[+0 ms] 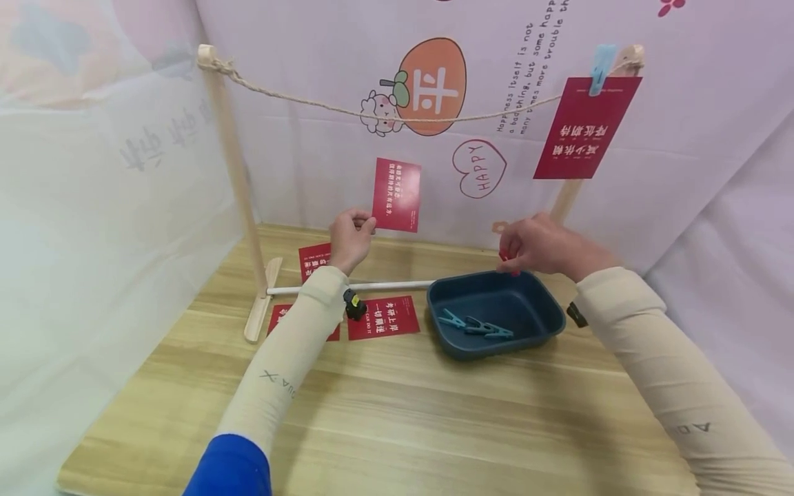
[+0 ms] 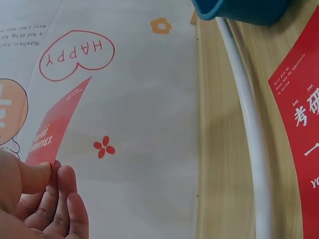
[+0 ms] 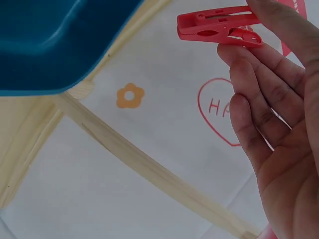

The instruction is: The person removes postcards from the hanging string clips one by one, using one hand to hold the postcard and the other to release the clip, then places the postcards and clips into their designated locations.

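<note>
My left hand (image 1: 352, 240) pinches a red card (image 1: 397, 195) with white writing by its lower left corner, thumb against fingers. The card is held up below the slack middle of a twine line (image 1: 347, 110). Over the far rim of a dark blue basin (image 1: 455, 350), my right hand (image 1: 540, 244) holds a red clothespin (image 3: 219, 25) between thumb and fingers, its jaw end pointing away from the palm. Another red card (image 1: 577, 138) hangs at the line's right end from a light blue clothespin (image 1: 600, 69).
Several blue clothespins (image 1: 477, 326) lie in the basin. Red cards (image 1: 387, 318) lie on the wooden table (image 1: 397, 413) at left, around a white rod (image 1: 397, 285). A wooden post (image 1: 229, 165) carries the line's left end. Behind hangs a printed white cloth (image 1: 298, 172).
</note>
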Tool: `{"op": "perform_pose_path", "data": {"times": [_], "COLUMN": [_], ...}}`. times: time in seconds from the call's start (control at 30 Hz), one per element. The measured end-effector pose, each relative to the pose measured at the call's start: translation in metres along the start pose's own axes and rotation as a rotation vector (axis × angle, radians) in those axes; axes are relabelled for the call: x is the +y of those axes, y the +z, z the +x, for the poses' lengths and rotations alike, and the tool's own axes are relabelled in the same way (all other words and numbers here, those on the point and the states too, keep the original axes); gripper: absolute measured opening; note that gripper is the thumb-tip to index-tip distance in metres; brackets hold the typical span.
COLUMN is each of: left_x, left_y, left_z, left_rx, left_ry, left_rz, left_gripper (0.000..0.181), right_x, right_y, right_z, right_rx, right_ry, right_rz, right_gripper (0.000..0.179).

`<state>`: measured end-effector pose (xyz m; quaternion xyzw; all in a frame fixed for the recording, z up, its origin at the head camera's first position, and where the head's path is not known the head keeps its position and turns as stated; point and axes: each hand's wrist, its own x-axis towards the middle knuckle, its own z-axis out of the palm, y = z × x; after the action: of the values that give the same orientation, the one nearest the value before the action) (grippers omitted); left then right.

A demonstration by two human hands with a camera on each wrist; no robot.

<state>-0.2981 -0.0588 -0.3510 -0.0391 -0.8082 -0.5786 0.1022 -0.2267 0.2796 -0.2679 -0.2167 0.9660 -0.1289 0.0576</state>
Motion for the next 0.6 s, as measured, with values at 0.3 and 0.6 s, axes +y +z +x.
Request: {"op": "perform_pose_path", "data": {"times": [0.3, 0.6], "left_x": [-0.013, -0.027], "left_y": [-0.005, -0.012], "left_z": [0.001, 0.0], "left_rx": [-0.006, 0.025], "left_ry": [-0.067, -0.102], "left_rz": [-0.023, -0.006], "left_gripper": [0.023, 0.021], "right_x": [0.002, 0.0], "right_y": [0.015, 0.026], "right_z": [0.002, -0.004], "right_rx": [-0.047, -0.116], "right_ry": [-0.027, -0.017], "right_rz": [-0.04, -0.034], "right_gripper": [0.022, 0.021]}}
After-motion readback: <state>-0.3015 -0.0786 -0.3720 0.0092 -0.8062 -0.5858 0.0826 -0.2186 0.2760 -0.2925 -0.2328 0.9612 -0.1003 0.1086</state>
